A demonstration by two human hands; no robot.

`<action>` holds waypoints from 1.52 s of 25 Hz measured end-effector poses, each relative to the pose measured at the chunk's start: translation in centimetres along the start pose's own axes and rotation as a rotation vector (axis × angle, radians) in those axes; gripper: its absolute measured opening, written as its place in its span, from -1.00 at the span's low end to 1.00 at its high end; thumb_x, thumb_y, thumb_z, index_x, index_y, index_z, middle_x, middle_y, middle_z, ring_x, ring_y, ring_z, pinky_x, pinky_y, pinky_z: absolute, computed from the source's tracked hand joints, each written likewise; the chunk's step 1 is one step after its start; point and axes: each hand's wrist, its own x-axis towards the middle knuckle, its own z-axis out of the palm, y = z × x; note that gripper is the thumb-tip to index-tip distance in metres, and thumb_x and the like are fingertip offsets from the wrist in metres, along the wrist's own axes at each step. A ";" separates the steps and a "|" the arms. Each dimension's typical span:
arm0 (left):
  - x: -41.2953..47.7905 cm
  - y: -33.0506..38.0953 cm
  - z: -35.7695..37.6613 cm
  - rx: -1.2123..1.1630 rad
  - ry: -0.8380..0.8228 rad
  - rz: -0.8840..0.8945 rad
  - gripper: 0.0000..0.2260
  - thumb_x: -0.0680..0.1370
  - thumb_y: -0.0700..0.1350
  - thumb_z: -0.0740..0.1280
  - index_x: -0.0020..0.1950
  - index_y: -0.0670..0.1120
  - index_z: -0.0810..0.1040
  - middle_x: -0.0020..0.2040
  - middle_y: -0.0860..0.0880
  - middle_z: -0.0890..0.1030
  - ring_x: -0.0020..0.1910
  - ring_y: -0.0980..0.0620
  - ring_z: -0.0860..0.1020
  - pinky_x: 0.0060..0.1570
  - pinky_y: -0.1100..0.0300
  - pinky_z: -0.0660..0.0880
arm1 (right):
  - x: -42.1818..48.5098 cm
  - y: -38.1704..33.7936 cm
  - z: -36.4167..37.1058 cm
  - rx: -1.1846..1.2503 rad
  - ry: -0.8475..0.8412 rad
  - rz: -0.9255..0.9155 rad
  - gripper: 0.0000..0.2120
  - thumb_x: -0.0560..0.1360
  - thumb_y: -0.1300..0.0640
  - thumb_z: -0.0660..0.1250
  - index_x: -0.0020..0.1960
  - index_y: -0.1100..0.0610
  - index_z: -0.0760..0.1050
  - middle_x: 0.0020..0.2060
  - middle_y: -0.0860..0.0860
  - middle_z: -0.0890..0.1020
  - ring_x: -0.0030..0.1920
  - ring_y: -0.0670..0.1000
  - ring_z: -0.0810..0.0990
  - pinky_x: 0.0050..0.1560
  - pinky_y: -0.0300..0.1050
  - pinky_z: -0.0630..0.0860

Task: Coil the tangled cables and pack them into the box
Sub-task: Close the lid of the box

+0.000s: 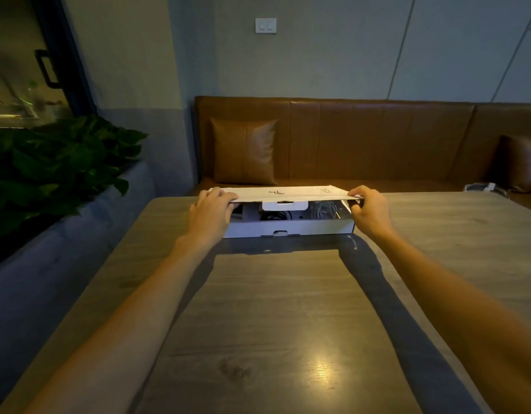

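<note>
From the head camera, a flat white cardboard box (288,229) sits on the far part of a wood-grain counter (273,309), close to its back edge and straight ahead of the person. Its lid (283,192) hangs low over the opening at a shallow angle, leaving a narrow gap along the front. A white tuck flap (284,205) hangs down from the middle of the lid's front edge.

The left hand (212,212) grips the lid's front left corner, fingers curled over the top edge. The right hand (367,210) pinches the front right corner in the same way. Both forearms are bare and stretch across the counter, casting long shadows on it.

Through the gap the cables show inside the box. A dark cable (273,216) lies coiled near the middle, and a pale cable (325,209) lies coiled toward the right end. How neatly they are wound is hard to tell in the dim gap.

Behind the counter runs a brown leather seat (377,138) with one cushion (244,150) at its left end and a second cushion (521,162) at the right. A leafy plant (55,162) fills the left side, and a white wall switch (266,25) is mounted on the wall above the seat.
</note>
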 end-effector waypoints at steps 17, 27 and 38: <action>-3.3 -3.2 3.8 -0.161 -0.114 -0.332 -0.42 0.58 -0.33 0.34 0.54 0.09 0.36 0.42 -0.11 0.42 0.31 -0.14 0.46 0.23 0.03 0.54 | -2.6 2.7 2.3 -0.102 -0.109 0.040 -0.61 0.55 0.40 0.34 0.34 0.18 0.54 0.32 0.18 0.55 0.33 0.20 0.51 0.29 0.05 0.52; -4.7 -3.2 3.5 -0.118 0.002 -0.403 -0.48 0.59 -0.23 0.38 0.53 -0.02 0.38 0.28 -0.14 0.52 0.20 -0.15 0.55 0.07 0.04 0.58 | -5.1 1.7 2.6 -0.198 -0.026 -0.142 -0.83 0.60 0.30 0.27 0.16 0.13 0.46 0.27 0.13 0.56 0.20 0.11 0.54 0.08 -0.10 0.54; -4.6 -3.2 2.9 -0.064 0.005 -0.319 -0.50 0.57 -0.27 0.39 0.50 -0.06 0.41 0.29 -0.12 0.54 0.24 -0.12 0.53 0.11 0.03 0.56 | -4.3 1.8 3.2 -0.340 -0.103 -0.145 -0.80 0.62 0.19 0.27 0.21 0.08 0.33 0.19 0.12 0.53 0.01 -0.01 0.46 -0.03 -0.14 0.53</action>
